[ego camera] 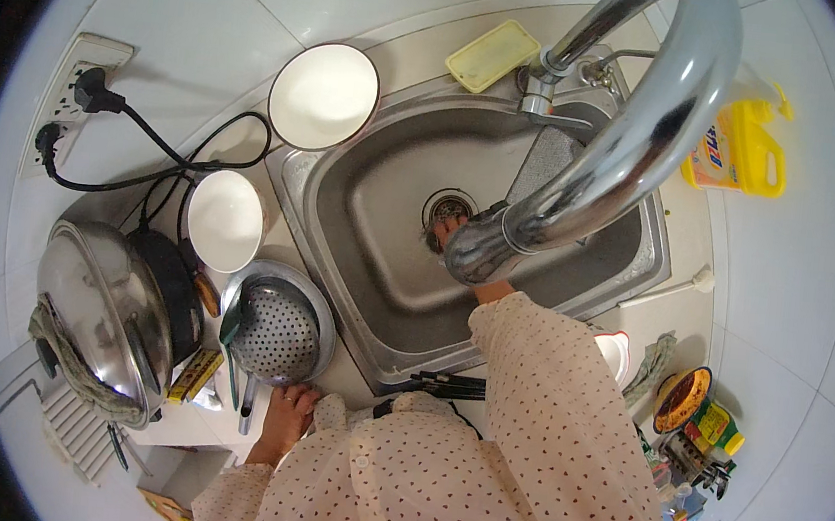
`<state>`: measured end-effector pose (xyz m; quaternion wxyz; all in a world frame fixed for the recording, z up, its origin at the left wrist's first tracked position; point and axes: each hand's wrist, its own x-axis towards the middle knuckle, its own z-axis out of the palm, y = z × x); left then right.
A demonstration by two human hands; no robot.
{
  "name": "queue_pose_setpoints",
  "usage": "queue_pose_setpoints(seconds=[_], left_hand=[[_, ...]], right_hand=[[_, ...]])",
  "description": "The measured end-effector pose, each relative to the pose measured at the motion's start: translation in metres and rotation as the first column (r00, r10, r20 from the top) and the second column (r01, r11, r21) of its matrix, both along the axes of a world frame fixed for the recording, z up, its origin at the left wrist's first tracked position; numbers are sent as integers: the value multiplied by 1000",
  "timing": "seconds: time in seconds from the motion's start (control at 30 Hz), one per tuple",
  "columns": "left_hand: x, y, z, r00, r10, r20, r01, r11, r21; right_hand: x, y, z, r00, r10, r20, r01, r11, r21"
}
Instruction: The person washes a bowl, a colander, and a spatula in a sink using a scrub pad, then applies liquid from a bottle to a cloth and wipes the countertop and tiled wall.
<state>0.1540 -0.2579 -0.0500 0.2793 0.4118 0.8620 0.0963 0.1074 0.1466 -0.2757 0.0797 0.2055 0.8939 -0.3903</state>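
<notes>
My right hand (447,232) reaches down into the stainless steel sink (380,257), its fingers at the drain (451,205). Something dark, perhaps a scrubber, shows at the fingertips, and the chrome faucet (615,166) hides much of the hand, so its grip is unclear. On the counter edge rests my left hand (287,412), fingers bent, near a perforated metal strainer (279,330) and its handle. A textured grey panel or cloth (544,163) leans inside the sink's far right part.
White bowls (324,97) and a large lidded pot (108,306) stand left. Black power cords (164,149) run from a wall socket. A yellow plastic tray (492,55) lies behind the sink; a yellow detergent jug (745,149) stands right. Black chopsticks (451,386) lie at the near edge.
</notes>
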Motion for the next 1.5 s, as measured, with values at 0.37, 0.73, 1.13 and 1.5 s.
queue_pose_setpoints(seconds=[0.37, 0.73, 1.13, 1.5], left_hand=[[-9, 25, 27, 990, 121, 78, -114, 989, -98], [-5, 16, 15, 996, 74, 47, -73, 997, -16], [0, 4, 3, 987, -89, -136, 88, 996, -12], [-5, 8, 0, 993, -83, -81, 93, 988, 126]], right_hand=[[-19, 13, 52, 914, 323, 245, -378, 897, 230], [-42, 60, 65, 970, 182, 163, -234, 880, 414], [-15, 161, 87, 749, -198, 632, -283, 767, 576], [-18, 164, 138, 899, -438, -12, 370, 742, 559]])
